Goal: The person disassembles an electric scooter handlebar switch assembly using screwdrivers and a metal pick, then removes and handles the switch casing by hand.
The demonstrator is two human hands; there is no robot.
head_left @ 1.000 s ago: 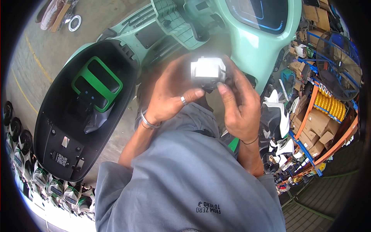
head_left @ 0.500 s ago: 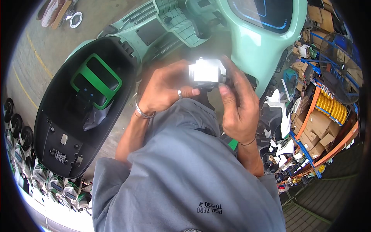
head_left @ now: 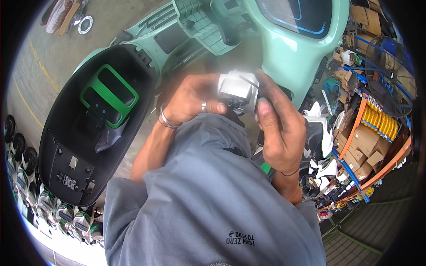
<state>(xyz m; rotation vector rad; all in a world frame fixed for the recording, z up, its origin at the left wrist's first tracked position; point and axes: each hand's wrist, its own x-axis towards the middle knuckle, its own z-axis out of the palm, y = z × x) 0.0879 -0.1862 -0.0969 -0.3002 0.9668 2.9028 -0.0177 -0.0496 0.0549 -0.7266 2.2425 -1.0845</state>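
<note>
Between both hands, in front of my lap, is a small silvery-white boxy part (head_left: 236, 86) with a dark underside; its exact kind I cannot make out. My left hand (head_left: 194, 98) grips its left side, thumb below and fingers behind. On the right, my right hand (head_left: 280, 126) holds the other side, with the thumb near its lower edge and the fingers along its far side. A mint-green scooter body (head_left: 288, 53) with a dark display panel (head_left: 295, 15) stands just beyond the hands.
To the left lies the scooter's open black underseat tub (head_left: 66, 150) with a green frame (head_left: 111, 95) in it. Shelving with cardboard boxes (head_left: 361, 142), yellow coils (head_left: 377, 123) and a caged fan (head_left: 390, 75) is on the right. Several scooters line the lower left.
The silvery part has tilted, and its bright glare has faded, showing more of the dark underside. My right hand has shifted slightly right and down.
</note>
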